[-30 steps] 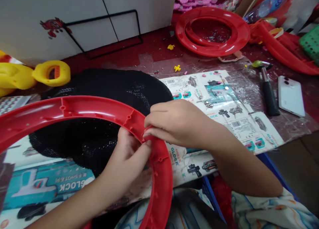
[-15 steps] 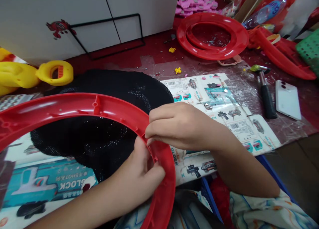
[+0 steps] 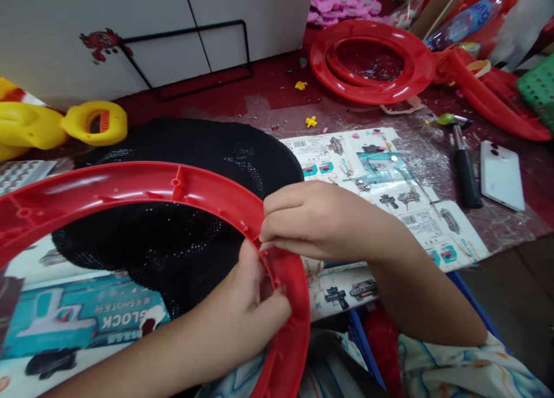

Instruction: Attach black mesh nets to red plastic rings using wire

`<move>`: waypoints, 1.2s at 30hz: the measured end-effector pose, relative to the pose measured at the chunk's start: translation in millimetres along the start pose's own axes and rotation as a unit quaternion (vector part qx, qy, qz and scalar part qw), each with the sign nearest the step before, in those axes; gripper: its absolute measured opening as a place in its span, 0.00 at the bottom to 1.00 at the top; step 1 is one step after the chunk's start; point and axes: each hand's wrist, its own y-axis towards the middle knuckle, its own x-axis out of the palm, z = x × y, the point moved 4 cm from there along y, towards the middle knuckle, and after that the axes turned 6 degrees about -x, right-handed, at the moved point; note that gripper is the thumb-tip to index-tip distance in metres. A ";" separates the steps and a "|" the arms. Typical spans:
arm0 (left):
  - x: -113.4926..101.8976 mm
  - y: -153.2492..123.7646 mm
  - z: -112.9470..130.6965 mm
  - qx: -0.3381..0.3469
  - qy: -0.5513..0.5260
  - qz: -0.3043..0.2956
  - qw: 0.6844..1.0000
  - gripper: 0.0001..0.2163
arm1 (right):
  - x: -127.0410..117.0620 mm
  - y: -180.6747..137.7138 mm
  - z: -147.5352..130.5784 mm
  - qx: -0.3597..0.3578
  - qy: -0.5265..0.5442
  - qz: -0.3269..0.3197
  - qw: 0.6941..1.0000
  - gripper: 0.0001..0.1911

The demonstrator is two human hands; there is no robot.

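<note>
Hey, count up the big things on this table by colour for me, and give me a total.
Red: 2, the large red plastic ring gripped by the left hand and right hand, and the red plastic hoop at the back.
Black: 2, the round black mesh disc and the black-handled hammer.
White: 1, the white phone.
Total: 5

Red table [image 3: 277, 83] under printed cardboard sheets [image 3: 415, 213], black mesh [image 3: 208, 156], hammer [image 3: 465, 164], white phone [image 3: 502, 176], red ring [image 3: 372, 60].

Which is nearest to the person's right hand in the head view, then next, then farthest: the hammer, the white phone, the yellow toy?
From the right hand:
1. Hammer, to its right.
2. White phone, just beyond the hammer.
3. Yellow toy, far left by the cabinet.
</note>
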 end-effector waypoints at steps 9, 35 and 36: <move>1.4 -1.2 0.6 0.015 0.014 -0.003 1.000 0.17 | 0.2 3.1 0.9 0.017 0.020 -0.050 0.998 0.10; -10.4 9.1 7.5 0.005 0.039 0.160 0.986 0.14 | 4.5 4.2 7.6 0.126 0.077 -0.028 0.989 0.09; -9.0 9.1 5.0 -0.002 0.039 0.143 0.989 0.14 | 4.3 4.9 6.1 0.108 0.059 -0.024 0.992 0.09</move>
